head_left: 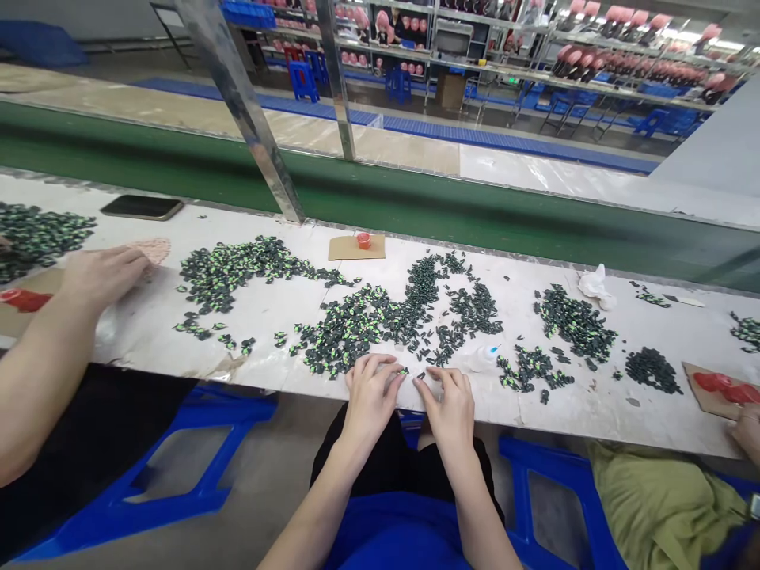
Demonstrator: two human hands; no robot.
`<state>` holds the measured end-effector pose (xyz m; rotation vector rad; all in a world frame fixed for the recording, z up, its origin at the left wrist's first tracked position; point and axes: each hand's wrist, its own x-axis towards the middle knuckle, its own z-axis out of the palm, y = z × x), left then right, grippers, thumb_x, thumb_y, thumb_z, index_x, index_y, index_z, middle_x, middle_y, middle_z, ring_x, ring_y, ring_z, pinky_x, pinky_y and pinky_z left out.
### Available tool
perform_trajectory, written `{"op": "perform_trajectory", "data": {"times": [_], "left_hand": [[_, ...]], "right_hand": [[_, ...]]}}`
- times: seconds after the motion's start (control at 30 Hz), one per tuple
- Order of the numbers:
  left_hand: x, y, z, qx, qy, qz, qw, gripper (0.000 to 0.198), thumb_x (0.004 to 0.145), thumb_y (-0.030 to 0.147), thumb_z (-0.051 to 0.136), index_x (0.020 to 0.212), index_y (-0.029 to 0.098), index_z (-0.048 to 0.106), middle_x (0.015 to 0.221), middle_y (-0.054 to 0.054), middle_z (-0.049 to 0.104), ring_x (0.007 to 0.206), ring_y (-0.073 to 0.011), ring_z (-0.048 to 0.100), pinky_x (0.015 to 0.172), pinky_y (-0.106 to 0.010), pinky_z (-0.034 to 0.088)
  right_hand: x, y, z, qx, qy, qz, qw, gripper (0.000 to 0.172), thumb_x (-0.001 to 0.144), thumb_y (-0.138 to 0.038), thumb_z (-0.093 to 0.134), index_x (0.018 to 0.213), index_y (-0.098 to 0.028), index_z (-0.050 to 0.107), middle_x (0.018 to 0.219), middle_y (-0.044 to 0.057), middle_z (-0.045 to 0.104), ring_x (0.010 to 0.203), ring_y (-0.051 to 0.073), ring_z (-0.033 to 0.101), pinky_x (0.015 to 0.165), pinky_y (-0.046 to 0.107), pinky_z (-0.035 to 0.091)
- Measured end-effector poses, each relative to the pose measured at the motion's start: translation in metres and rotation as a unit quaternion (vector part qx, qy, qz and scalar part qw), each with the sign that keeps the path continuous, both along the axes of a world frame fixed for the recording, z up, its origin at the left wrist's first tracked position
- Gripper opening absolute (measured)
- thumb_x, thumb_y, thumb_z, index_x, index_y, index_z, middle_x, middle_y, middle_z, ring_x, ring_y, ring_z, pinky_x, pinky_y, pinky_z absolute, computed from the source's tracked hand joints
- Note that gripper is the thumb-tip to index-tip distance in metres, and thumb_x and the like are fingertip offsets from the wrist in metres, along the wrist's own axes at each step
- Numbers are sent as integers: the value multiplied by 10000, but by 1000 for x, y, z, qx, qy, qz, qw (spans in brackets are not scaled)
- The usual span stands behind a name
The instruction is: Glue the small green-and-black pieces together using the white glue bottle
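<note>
My left hand and my right hand rest side by side at the near edge of the white work table. Their fingertips nearly meet over a few small dark green and bright green parts. What the fingers pinch is too small to tell. A wide pile of the same small parts spreads just beyond both hands. A small clear bottle lies to the right of my right hand.
More part piles lie left and right. A cardboard square with a red cap sits farther back. A co-worker's hand reaches in at left, another person's hand at right. A phone, metal posts and a green conveyor lie behind.
</note>
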<state>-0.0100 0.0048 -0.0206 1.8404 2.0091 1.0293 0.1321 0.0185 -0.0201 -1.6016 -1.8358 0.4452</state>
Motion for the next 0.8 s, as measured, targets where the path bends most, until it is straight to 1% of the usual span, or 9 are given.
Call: {"op": "perform_trajectory", "data": {"times": [0.07,0.13,0.23,0.37,0.47,0.53,0.6,0.67,0.8], "left_hand": [[-1,0,0,5,-10,-1,1000,93,826,187,615,867,234,685,1018,-59,698,1032,-275,531,829,-415,393],[-3,0,0,8,-20,1,1000,100,834,185,604,884,230,677,1009,-56,707,1041,-275,533,837,-417,394],[-6,-1,0,14,-32,12,999,103,843,188,584,886,222,671,944,-57,716,1030,-270,562,839,-420,403],[-10,-2,2,26,-56,23,998,110,842,207,572,863,218,679,889,-54,700,942,-244,622,847,-415,426],[-13,-2,3,24,-79,23,996,125,839,230,570,853,221,694,871,-47,690,876,-226,647,847,-411,444],[-13,-3,4,18,-86,18,996,134,834,241,578,873,225,705,871,-48,691,866,-227,652,842,-414,450],[-13,-4,5,13,-85,12,996,143,833,239,581,888,231,712,883,-52,697,886,-233,648,840,-415,450],[-11,-4,6,10,-85,4,996,148,837,231,577,892,236,715,892,-52,705,896,-228,643,835,-404,450],[-5,-5,10,6,-94,-15,995,156,849,215,567,893,245,713,884,-41,712,878,-212,639,824,-385,444]], "right_hand": [[-2,2,-1,11,-8,5,1000,232,877,-398,557,914,-216,697,852,85,629,858,251,564,735,371,477],[-3,3,-1,17,-16,11,1000,235,889,-390,540,938,-226,700,868,87,619,859,251,559,726,372,477],[-4,6,0,19,-18,23,999,211,893,-340,541,980,-230,698,884,86,606,858,249,561,720,369,484],[-8,10,1,10,-18,53,998,188,897,-252,524,860,-223,706,829,77,598,806,239,564,712,365,492],[-9,13,2,8,-17,55,998,211,907,-245,494,857,-198,693,830,92,606,801,246,575,702,373,497],[-7,14,2,9,-3,47,999,240,921,-262,460,865,-194,684,831,97,618,801,248,587,701,377,500],[-5,14,4,3,33,44,998,262,927,-280,437,853,-200,675,825,92,641,800,243,606,712,377,507],[-2,13,6,-26,98,50,994,247,916,-300,453,845,-203,669,830,82,675,794,230,636,722,366,522],[-2,8,13,-103,255,55,960,194,854,-338,557,877,-196,687,872,67,731,800,211,692,741,339,561]]}}
